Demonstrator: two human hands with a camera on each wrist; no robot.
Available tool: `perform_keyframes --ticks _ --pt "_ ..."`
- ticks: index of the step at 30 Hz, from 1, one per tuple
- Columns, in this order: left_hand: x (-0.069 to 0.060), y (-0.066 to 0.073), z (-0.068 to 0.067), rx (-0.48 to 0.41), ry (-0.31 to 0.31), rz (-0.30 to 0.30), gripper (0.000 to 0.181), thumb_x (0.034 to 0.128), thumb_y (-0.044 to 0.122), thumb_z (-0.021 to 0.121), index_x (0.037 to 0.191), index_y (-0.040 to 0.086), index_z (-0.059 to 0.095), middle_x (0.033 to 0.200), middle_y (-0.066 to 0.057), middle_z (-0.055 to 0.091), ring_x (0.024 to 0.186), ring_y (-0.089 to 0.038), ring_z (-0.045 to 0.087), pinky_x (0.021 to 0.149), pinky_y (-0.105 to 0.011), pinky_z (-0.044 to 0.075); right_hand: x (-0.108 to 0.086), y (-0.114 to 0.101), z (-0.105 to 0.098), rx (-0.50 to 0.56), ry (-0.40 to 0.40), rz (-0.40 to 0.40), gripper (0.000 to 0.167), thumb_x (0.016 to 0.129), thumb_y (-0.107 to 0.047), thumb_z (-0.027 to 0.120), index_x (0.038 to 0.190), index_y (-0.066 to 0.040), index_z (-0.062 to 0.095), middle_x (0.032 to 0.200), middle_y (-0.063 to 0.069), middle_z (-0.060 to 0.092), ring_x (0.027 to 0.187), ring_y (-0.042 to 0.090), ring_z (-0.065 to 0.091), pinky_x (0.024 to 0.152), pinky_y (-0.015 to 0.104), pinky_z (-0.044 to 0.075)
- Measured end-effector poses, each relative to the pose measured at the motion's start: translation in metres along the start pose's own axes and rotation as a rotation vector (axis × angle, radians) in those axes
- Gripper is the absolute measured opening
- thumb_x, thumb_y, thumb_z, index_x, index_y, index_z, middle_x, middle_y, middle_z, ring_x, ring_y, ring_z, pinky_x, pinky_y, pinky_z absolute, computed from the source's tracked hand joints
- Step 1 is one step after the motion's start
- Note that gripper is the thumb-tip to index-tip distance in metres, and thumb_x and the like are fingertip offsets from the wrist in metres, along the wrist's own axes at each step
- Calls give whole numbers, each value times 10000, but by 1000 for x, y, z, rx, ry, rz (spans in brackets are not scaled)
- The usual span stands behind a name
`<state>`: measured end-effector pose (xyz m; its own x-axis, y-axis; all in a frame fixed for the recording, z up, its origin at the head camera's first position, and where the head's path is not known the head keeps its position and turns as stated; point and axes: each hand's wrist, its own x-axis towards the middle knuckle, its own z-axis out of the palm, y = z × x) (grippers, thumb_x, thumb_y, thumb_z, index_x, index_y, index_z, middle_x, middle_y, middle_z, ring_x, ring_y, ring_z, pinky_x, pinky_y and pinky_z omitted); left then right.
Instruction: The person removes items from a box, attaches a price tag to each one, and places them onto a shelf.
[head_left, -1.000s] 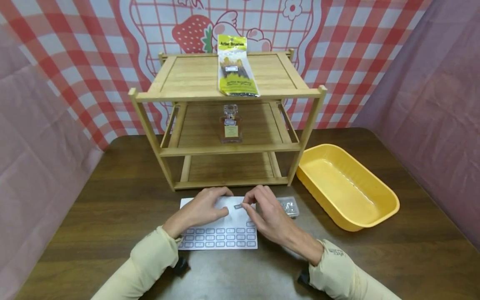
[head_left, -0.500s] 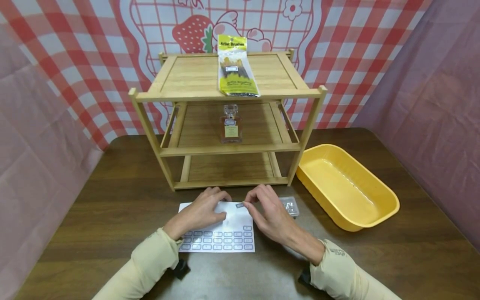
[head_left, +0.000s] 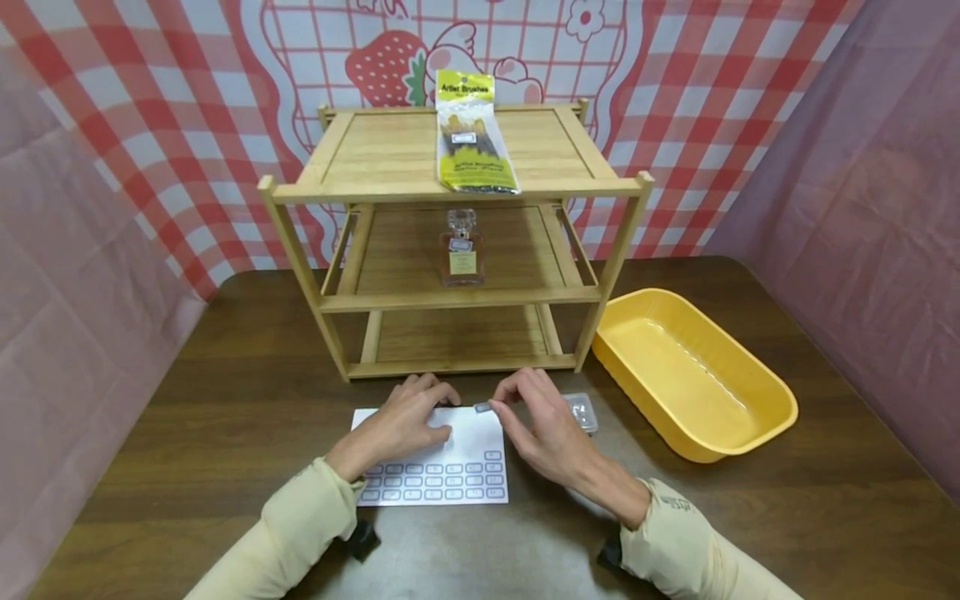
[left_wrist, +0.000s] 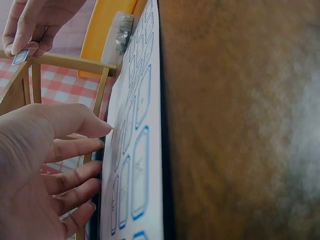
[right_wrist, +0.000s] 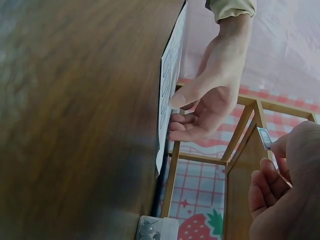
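A white sheet of blue-framed sticker labels lies on the table in front of the rack. My left hand rests on its left part, with thumb and fingertips touching the paper and the fingers spread and relaxed, as the left wrist view also shows. Between thumb and fingertip, my right hand pinches one small label sticker, held above the sheet's far right corner. In the left wrist view the same sticker is apart from the sheet.
Behind the hands stands a three-tier wooden rack. An artist brushes packet lies on top and a perfume bottle stands on the middle shelf, each bearing a label. To the right are a small clear box and a yellow basin.
The sheet has shifted slightly left and towards me, along with a small movement of my left hand. My right hand has risen a little with the sticker, away from the sheet's middle.
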<state>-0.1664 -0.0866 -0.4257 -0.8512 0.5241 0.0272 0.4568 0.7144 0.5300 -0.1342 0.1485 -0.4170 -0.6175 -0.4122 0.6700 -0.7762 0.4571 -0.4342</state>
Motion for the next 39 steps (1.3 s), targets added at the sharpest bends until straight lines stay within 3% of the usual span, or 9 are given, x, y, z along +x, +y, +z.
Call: perform_keyframes --ticks 3,10,14,17,20,28,39 --pt "0 1 -1 0 8 9 278 930 166 754 1192 87 707 1145 -78 628 1127 -319 567 1042 -548 431 0 0 0 5 0 21 166 929 28 714 984 -80 601 940 -4 590 887 172 531 743 322 481" --pt "-1 7 -7 -77 69 89 205 1002 178 676 1179 80 706 1147 -47 666 1095 -246 601 992 -467 486 1 0 -3 53 3 103 165 929 35 716 996 -77 615 931 -5 586 881 163 528 696 302 475" --pt "1 13 -12 -173 121 126 184 1032 208 652 1161 88 706 1068 3 666 946 -151 614 838 -352 543 1 2 -4 74 4 126 94 972 -20 693 1001 -70 619 936 1 584 876 164 537 697 304 483" --pt "2 17 -15 -246 152 130 173 1055 249 626 1137 117 701 960 49 642 822 -115 577 713 -303 519 1 3 -4 109 9 138 50 1015 -82 657 1000 -54 619 940 6 587 884 166 552 731 353 523" --pt "3 20 -15 -315 169 131 150 1061 250 617 1105 133 698 874 68 615 749 -121 539 644 -292 479 1 5 -4 147 18 153 110 1040 -134 632 994 -35 618 934 7 587 879 166 560 743 394 546" --pt "4 26 -13 -466 168 129 79 1016 204 679 1037 132 704 803 51 603 700 -138 518 606 -251 419 1 4 -3 173 17 215 61 993 -34 673 998 -37 612 913 -3 577 863 162 558 750 367 532" --pt "9 31 -7 -486 152 142 43 1003 159 679 995 118 691 777 50 584 667 -115 500 588 -230 400 0 3 -3 189 16 278 118 956 32 693 992 -49 615 909 -2 580 855 165 561 749 429 534"
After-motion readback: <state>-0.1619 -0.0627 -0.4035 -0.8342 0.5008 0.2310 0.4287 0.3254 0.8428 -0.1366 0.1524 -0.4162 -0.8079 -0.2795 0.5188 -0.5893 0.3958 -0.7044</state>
